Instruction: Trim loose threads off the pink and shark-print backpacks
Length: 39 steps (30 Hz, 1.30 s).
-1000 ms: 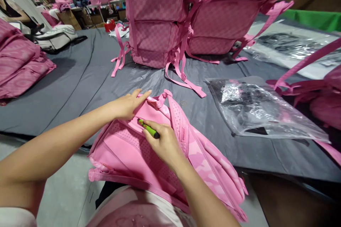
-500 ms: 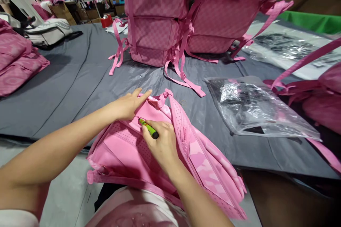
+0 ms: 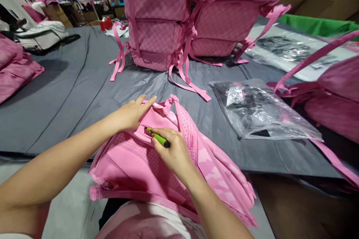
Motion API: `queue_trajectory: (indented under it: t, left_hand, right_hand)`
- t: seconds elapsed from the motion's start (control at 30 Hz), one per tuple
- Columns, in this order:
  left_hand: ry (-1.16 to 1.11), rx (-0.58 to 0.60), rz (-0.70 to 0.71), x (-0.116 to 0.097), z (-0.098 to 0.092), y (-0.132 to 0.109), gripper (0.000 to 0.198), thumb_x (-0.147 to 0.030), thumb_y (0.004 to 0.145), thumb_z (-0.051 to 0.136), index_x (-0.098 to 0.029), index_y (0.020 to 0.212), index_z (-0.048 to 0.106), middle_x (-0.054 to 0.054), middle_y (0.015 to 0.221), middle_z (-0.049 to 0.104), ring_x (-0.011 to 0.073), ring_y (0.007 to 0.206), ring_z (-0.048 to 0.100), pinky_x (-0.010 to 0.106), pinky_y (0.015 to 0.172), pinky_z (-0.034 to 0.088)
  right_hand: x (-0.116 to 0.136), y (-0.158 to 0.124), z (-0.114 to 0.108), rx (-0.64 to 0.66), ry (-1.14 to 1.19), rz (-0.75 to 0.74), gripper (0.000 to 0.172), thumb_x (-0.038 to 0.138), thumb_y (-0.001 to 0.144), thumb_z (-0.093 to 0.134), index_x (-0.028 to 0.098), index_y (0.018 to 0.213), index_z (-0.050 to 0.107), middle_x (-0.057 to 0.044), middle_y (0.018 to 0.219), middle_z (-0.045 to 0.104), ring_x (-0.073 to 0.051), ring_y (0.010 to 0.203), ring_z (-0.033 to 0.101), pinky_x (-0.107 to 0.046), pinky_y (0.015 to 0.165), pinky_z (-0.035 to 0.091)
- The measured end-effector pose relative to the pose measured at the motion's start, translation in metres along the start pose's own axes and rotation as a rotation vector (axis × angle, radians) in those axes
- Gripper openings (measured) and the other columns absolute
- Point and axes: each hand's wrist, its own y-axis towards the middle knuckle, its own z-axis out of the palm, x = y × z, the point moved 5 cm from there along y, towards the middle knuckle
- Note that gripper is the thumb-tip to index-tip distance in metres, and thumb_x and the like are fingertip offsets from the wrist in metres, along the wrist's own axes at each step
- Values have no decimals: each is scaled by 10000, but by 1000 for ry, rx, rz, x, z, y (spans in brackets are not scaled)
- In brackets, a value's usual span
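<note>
A pink backpack [image 3: 123, 164] lies tilted at the table's near edge against my body, its padded back and straps facing me. My left hand [image 3: 131, 114] grips its top edge, fingers reaching over the fabric beside the top loop. Between the fingers and thumb of my right hand [image 3: 175, 149] is a green marker [image 3: 161, 139] with a black end. The marker's other end points left, at a seam on the back panel just below my left hand; whether its tip touches the fabric I cannot tell.
Two large pink checked backpacks [image 3: 157, 37] stand across the table [image 3: 70, 86]. A clear plastic bag [image 3: 252, 104] with dark contents lies to the right, near another pink bag [image 3: 331, 101]. At left are a pink camouflage bag [image 3: 17, 67] and a white-and-black backpack [image 3: 45, 37].
My right hand has shifted slightly right over the backpack, and the marker lies a little flatter. The left hand keeps its place on the top edge. The whole view has shifted slightly.
</note>
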Motion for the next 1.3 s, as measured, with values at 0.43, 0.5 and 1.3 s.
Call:
queue_trajectory:
  t: [0.43, 0.5, 1.3]
  left_hand:
    - [23, 61, -46, 0, 1, 5, 1067, -148, 795, 663, -265, 1605, -21, 218, 1645, 129, 373, 1308, 531, 397, 993, 487]
    - [24, 62, -51, -1, 1, 6, 1082, -115, 781, 652, -266, 1605, -33, 216, 1645, 130, 373, 1299, 539, 397, 982, 496]
    - [-4, 28, -44, -2, 3, 7, 1045, -80, 782, 634, -247, 1604, 11, 211, 1640, 138, 368, 1382, 459, 392, 1025, 485]
  right_hand:
    - [5, 5, 4, 4, 50, -81, 268, 105, 852, 642, 193, 1076, 760, -56, 1046, 779, -215, 973, 711, -372, 937, 500]
    - [6, 6, 2, 57, 15, -72, 251, 105, 851, 645, 195, 1049, 769, -53, 1022, 785, -215, 947, 721, -365, 919, 508]
    - [4, 6, -3, 104, -32, -32, 288, 113, 867, 623, 206, 1103, 760, -54, 1073, 779, -219, 971, 729, -347, 910, 515]
